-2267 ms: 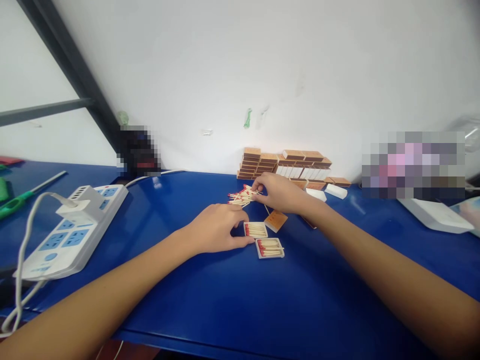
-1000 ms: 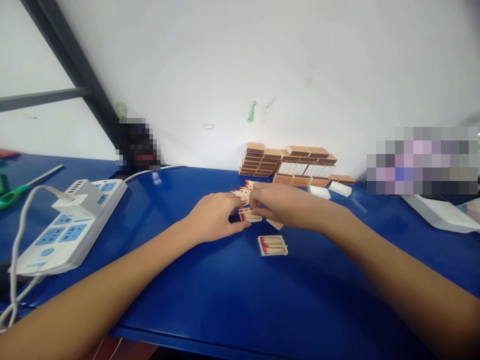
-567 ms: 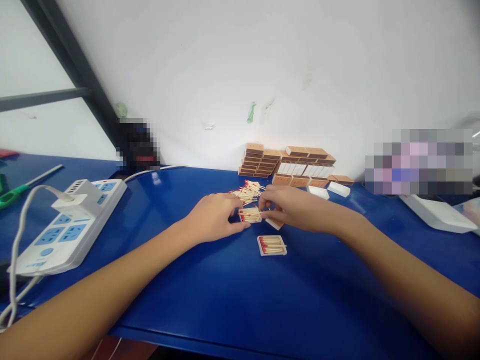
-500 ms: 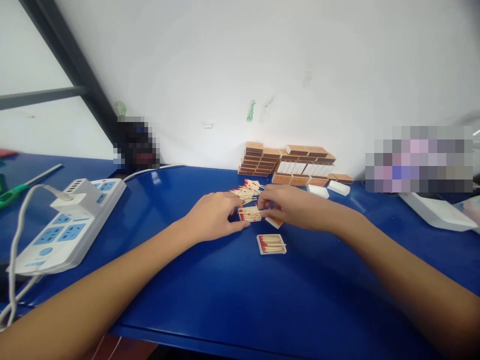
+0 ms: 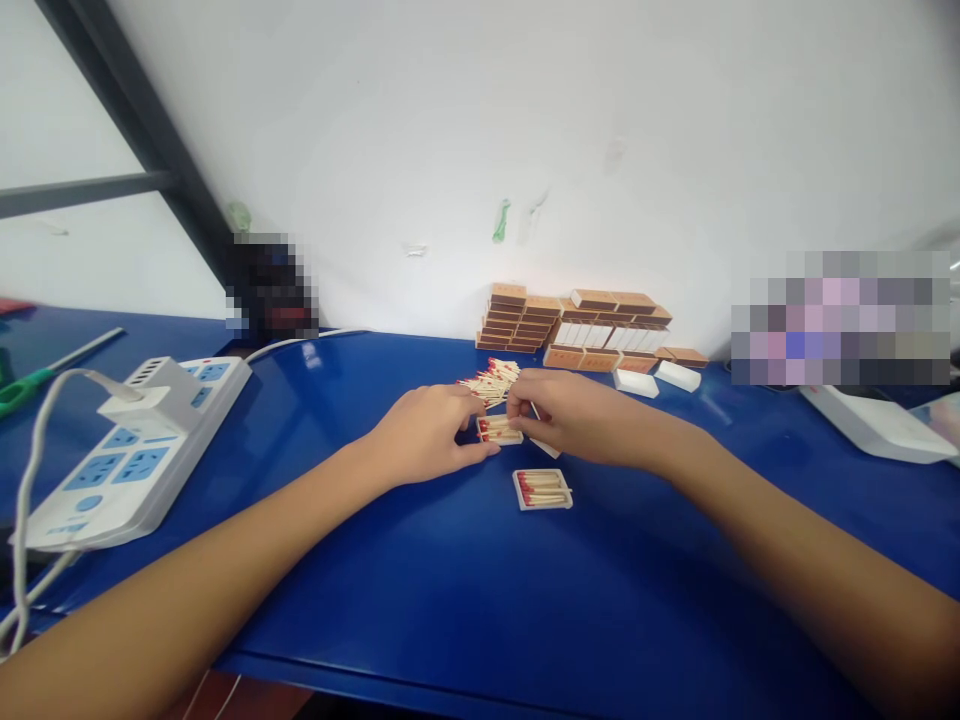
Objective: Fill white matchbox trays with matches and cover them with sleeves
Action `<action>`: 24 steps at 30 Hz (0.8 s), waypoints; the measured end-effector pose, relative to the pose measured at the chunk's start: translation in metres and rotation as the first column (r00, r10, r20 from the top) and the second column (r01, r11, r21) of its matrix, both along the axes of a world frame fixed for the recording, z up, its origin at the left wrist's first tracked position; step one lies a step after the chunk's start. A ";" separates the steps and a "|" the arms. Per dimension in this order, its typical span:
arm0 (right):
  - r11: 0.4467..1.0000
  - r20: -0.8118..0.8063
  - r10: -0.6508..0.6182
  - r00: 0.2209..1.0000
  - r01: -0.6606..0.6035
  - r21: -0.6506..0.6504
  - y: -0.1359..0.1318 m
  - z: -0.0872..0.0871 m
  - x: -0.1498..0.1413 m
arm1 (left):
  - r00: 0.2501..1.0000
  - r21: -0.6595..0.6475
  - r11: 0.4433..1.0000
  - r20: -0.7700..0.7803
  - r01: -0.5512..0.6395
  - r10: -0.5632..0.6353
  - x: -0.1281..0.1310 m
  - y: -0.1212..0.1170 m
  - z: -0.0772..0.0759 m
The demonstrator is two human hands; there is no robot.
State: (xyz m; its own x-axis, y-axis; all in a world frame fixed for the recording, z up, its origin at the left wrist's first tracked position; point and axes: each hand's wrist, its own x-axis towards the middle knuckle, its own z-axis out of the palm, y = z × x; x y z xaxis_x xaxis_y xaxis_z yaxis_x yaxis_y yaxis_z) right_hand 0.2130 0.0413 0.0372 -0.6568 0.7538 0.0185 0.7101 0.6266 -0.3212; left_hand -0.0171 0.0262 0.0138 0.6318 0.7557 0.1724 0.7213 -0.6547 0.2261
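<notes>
My left hand (image 5: pixel 424 432) rests on the blue table (image 5: pixel 420 590), its thumb and fingers closed on the left side of a small open matchbox tray (image 5: pixel 498 430) filled with red-tipped matches. From the other side my right hand (image 5: pixel 574 417) meets the same tray, fingertips pinched on the matches at its right end. A loose heap of matches (image 5: pixel 491 381) lies just behind the hands. A second tray (image 5: pixel 542 489), full of matches, sits in front of my right hand. A brown matchbox sleeve (image 5: pixel 547 449) peeks out under my right hand.
Stacks of brown matchboxes (image 5: pixel 574 324) stand against the white wall, with white empty trays (image 5: pixel 654 379) beside them. A white power strip (image 5: pixel 135 448) with a plugged-in cable lies at the left. A white flat object (image 5: pixel 877 424) sits at the right.
My right hand came from the loose heap to the tray that my left hand holds. That tray now shows red match heads, and both hands have stayed on it for the last second.
</notes>
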 end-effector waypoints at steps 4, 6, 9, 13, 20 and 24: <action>0.998 -0.066 0.058 0.996 -0.056 0.032 0.002 -0.009 -0.001 | 1.000 -0.011 1.000 0.005 -0.001 0.001 0.000 -0.001 0.000; 0.997 -0.082 0.065 0.994 -0.062 0.033 0.003 -0.011 0.001 | 1.000 -0.014 1.000 0.007 0.001 -0.001 0.000 -0.001 0.000; 1.000 -0.080 0.021 0.997 -0.021 0.002 0.004 -0.009 0.006 | 1.000 -0.013 1.000 -0.001 -0.001 0.001 0.000 -0.001 0.000; 0.998 -0.026 -0.049 0.998 0.048 -0.049 0.003 -0.003 0.009 | 1.000 -0.006 1.000 -0.009 -0.007 0.007 0.000 0.000 0.000; 0.996 0.019 -0.016 1.000 0.017 -0.084 0.005 0.000 0.012 | 1.000 -0.004 1.000 -0.009 -0.001 0.001 0.000 0.001 0.001; 0.999 0.006 -0.009 1.000 0.010 -0.052 0.003 0.002 0.011 | 1.000 -0.010 1.000 0.000 0.001 -0.001 0.000 0.000 0.001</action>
